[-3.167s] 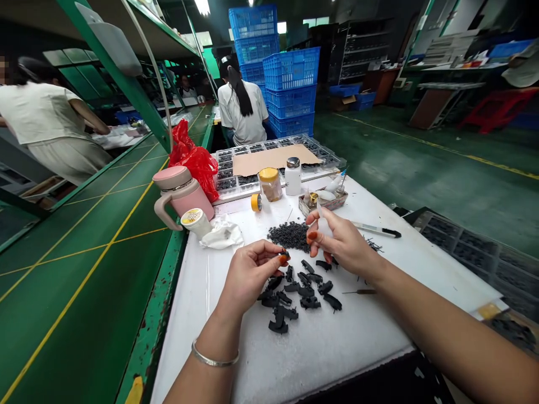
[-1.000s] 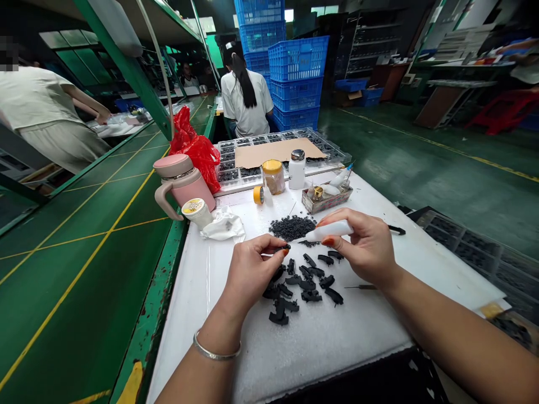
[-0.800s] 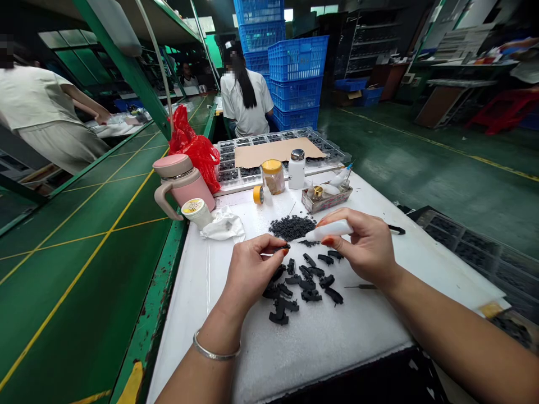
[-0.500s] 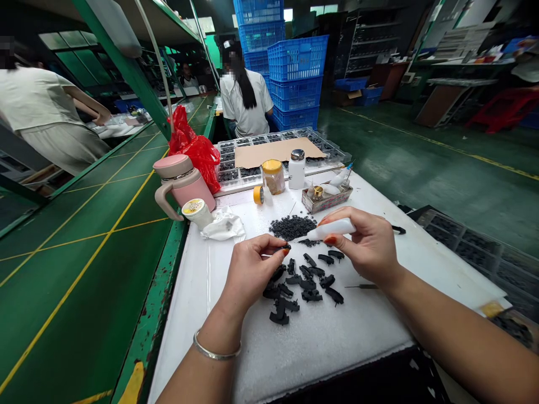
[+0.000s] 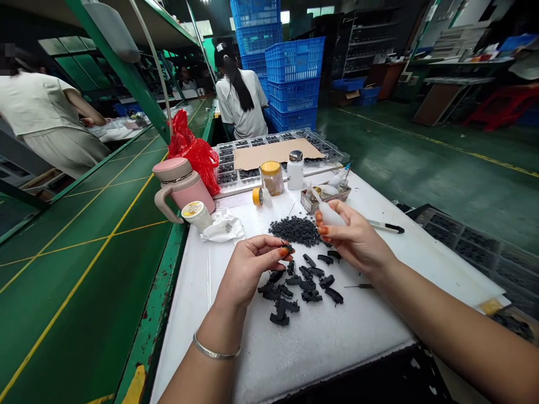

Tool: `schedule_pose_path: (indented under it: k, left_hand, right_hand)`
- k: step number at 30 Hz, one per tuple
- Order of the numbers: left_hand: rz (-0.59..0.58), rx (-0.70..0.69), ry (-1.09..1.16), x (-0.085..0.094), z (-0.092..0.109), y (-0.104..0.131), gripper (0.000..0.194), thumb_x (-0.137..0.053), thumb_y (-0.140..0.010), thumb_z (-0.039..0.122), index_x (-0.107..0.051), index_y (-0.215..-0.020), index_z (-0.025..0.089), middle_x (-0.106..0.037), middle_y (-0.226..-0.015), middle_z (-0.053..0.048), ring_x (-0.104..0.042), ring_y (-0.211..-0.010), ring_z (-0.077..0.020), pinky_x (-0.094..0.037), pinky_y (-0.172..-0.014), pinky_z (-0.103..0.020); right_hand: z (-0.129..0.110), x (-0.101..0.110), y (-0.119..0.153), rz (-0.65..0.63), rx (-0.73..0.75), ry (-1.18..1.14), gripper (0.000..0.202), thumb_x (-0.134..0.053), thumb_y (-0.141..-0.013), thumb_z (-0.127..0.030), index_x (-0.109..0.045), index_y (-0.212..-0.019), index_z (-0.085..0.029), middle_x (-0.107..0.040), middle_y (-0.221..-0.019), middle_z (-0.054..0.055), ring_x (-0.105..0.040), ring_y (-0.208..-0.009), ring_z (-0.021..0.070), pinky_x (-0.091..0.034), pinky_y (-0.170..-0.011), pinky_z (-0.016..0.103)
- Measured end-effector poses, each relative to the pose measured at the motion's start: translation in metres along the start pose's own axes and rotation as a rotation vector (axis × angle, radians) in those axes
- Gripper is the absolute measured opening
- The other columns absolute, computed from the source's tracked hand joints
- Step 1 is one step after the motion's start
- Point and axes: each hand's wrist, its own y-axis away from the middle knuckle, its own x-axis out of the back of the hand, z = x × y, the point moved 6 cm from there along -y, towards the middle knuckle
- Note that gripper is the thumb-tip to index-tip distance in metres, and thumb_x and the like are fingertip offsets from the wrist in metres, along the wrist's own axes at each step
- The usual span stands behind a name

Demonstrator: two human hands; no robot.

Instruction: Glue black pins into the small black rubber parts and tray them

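Note:
Between the thumb and fingertips of my left hand (image 5: 255, 264) is a small black part (image 5: 287, 247), partly hidden by the fingers. My right hand (image 5: 351, 235) grips a white squeeze bottle (image 5: 330, 216), its thin nozzle tilted up to the left. Beyond the hands lies a heap of tiny black rings (image 5: 293, 229) on the white table (image 5: 320, 342). Several curved black parts (image 5: 309, 285) are scattered just below it, to the right of my left hand. A thin metal tool (image 5: 359, 287) rests at their right.
A pink flask (image 5: 185, 188), white-lidded jar (image 5: 197, 216), crumpled tissue (image 5: 223, 226) and orange tape roll (image 5: 257, 196) stand at the left. Behind are a yellow-lidded jar (image 5: 272, 177), white bottle (image 5: 295, 171), small box (image 5: 309, 202) and compartment tray (image 5: 227, 176). A knife (image 5: 386, 226) lies right.
The bottle in my right hand has moved away from the black part and swung from level to nozzle-up. A white-handled knife now shows behind that hand. My left hand has barely shifted.

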Motion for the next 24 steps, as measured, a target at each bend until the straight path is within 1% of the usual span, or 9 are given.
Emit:
schedule_pose_path:
  k: [2,4,7,9,11,13,16,20,24]
  left_hand:
    - [0.015,-0.026,-0.008,0.0,0.001,0.001,0.018,-0.074,-0.072,0.024,-0.069,-0.086,0.014,-0.069,-0.087,-0.007,-0.065,-0.081,-0.0174,-0.054,-0.062,-0.02]
    - [0.038,-0.067,-0.02,-0.001,0.003,0.001,0.016,-0.075,-0.071,0.023,-0.07,-0.085,0.015,-0.068,-0.089,-0.006,-0.063,-0.081,-0.016,-0.054,-0.064,-0.021]
    - [0.057,-0.143,-0.047,-0.004,0.007,0.002,0.013,-0.075,-0.072,0.022,-0.07,-0.082,0.016,-0.067,-0.087,-0.004,-0.061,-0.076,-0.0135,-0.053,-0.065,-0.021]
    - [0.064,-0.186,-0.067,-0.005,0.009,0.002,0.014,-0.074,-0.073,0.021,-0.07,-0.085,0.016,-0.067,-0.084,-0.003,-0.061,-0.075,-0.0126,-0.052,-0.066,-0.02]
    - [0.086,-0.22,-0.078,-0.006,0.01,0.003,0.02,-0.075,-0.072,0.02,-0.068,-0.09,0.017,-0.067,-0.084,-0.002,-0.062,-0.076,-0.0124,-0.052,-0.069,-0.02]
    - [0.103,-0.238,-0.084,-0.006,0.01,0.003,0.022,-0.077,-0.07,0.02,-0.066,-0.089,0.017,-0.067,-0.084,-0.002,-0.062,-0.079,-0.0131,-0.052,-0.073,-0.021]
    - [0.088,-0.237,-0.085,-0.008,0.009,0.003,0.016,-0.076,-0.071,0.02,-0.066,-0.084,0.015,-0.068,-0.084,-0.004,-0.063,-0.079,-0.0148,-0.052,-0.074,-0.023]
    - [0.057,-0.198,-0.024,-0.011,0.005,0.003,0.016,-0.077,-0.07,0.019,-0.068,-0.083,0.014,-0.067,-0.088,-0.005,-0.063,-0.078,-0.0146,-0.052,-0.068,-0.022]
    - [0.064,-0.185,0.048,-0.011,0.002,0.001,0.016,-0.078,-0.067,0.017,-0.068,-0.078,0.014,-0.064,-0.091,-0.003,-0.062,-0.077,-0.0127,-0.052,-0.065,-0.02]
  right_hand:
    - [0.012,-0.006,0.001,-0.04,-0.097,0.023,0.041,-0.078,-0.06,-0.01,-0.048,-0.086,-0.019,-0.051,-0.079,-0.004,-0.047,-0.061,0.0047,-0.039,-0.052,0.016]
    - [0.023,-0.012,0.004,-0.108,-0.169,0.101,0.035,-0.078,-0.064,-0.017,-0.052,-0.087,-0.018,-0.049,-0.071,-0.004,-0.043,-0.054,0.0047,-0.035,-0.047,0.016]
    - [0.033,-0.021,0.008,-0.218,-0.189,0.275,0.028,-0.075,-0.069,-0.029,-0.06,-0.087,-0.015,-0.047,-0.062,-0.004,-0.039,-0.049,0.0054,-0.029,-0.043,0.018]
    - [0.035,-0.025,0.011,-0.233,-0.154,0.369,0.027,-0.074,-0.07,-0.034,-0.063,-0.085,-0.014,-0.048,-0.058,-0.003,-0.038,-0.048,0.006,-0.027,-0.042,0.018]
    - [0.034,-0.026,0.012,-0.208,-0.107,0.433,0.028,-0.073,-0.071,-0.037,-0.065,-0.082,-0.013,-0.051,-0.058,-0.002,-0.039,-0.047,0.0065,-0.027,-0.042,0.019]
    - [0.032,-0.026,0.012,-0.18,-0.055,0.494,0.028,-0.072,-0.072,-0.039,-0.065,-0.079,-0.013,-0.056,-0.06,0.0,-0.043,-0.049,0.0074,-0.03,-0.043,0.019]
    - [0.026,-0.027,0.013,-0.154,0.031,0.592,0.027,-0.071,-0.073,-0.039,-0.064,-0.075,-0.013,-0.059,-0.062,0.001,-0.047,-0.052,0.0086,-0.035,-0.047,0.02]
    - [0.018,-0.027,0.015,-0.109,0.143,0.692,0.027,-0.069,-0.076,-0.039,-0.061,-0.069,-0.014,-0.059,-0.059,0.0,-0.048,-0.051,0.0091,-0.036,-0.049,0.021]
    - [0.015,-0.026,0.015,-0.081,0.195,0.722,0.023,-0.065,-0.08,-0.038,-0.065,-0.084,-0.015,-0.062,-0.066,0.001,-0.052,-0.055,0.0108,-0.04,-0.052,0.022]
